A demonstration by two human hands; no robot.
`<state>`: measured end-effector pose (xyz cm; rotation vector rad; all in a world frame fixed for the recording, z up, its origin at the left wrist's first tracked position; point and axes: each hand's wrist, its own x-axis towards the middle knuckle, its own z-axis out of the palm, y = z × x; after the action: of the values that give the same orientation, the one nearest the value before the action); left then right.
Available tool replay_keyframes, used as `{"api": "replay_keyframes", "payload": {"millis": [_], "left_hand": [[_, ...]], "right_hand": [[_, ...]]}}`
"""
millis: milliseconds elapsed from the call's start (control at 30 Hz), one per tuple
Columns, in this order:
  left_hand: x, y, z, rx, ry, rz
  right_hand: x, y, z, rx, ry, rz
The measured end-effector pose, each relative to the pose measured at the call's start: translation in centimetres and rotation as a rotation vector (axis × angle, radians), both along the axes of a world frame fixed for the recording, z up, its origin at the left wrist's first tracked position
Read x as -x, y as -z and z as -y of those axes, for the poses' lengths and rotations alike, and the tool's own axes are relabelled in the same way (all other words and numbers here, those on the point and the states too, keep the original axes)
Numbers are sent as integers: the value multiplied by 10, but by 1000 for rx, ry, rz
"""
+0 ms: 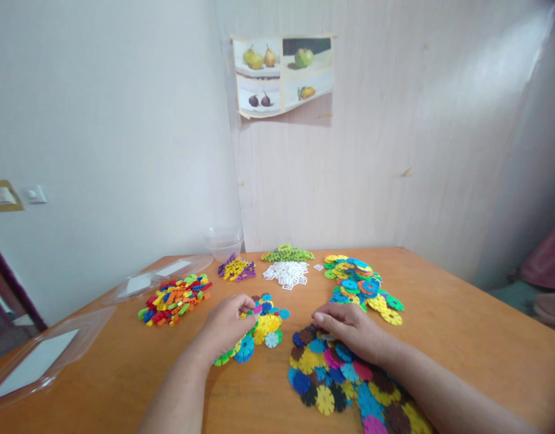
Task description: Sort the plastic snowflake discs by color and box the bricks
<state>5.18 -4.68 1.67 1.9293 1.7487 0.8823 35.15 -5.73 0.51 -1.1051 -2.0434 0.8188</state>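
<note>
My left hand is over the small pile of notched plastic discs in the middle of the table. Its thumb and fingers close on a magenta notched disc. My right hand rests at the far edge of a larger pile of notched discs, in blue, yellow, brown, black and pink. Thumb and fingertips of that hand come together; whatever lies between them is hidden. Behind it spreads another heap of larger slotted discs in blue, yellow, green and orange.
Small building bricks lie left. Purple and yellow pieces, white lattice pieces and green pieces sit at the back. Near them stands a clear plastic tub. Clear lids line the table's left edge.
</note>
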Motion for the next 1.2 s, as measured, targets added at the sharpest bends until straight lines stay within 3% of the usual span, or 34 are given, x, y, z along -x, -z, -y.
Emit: {"api": "replay_keyframes", "payload": {"millis": [233,433,700,933,1200], "left_hand": [[0,1,-2,77,58,203],[4,0,-5,-29,3,73],[-6,8,-7,-176,179,-185],[-18,11,-1,-110,229,-313],[-12,15,-7,-116,200,-327]], "right_hand": [[1,0,0,-4,6,20],[0,-1,1,-18,10,20],[-2,1,-3,-49,84,-3],[-5,8,-14,-93,193,-24],[-2,7,-10,-73,205,-25]]}}
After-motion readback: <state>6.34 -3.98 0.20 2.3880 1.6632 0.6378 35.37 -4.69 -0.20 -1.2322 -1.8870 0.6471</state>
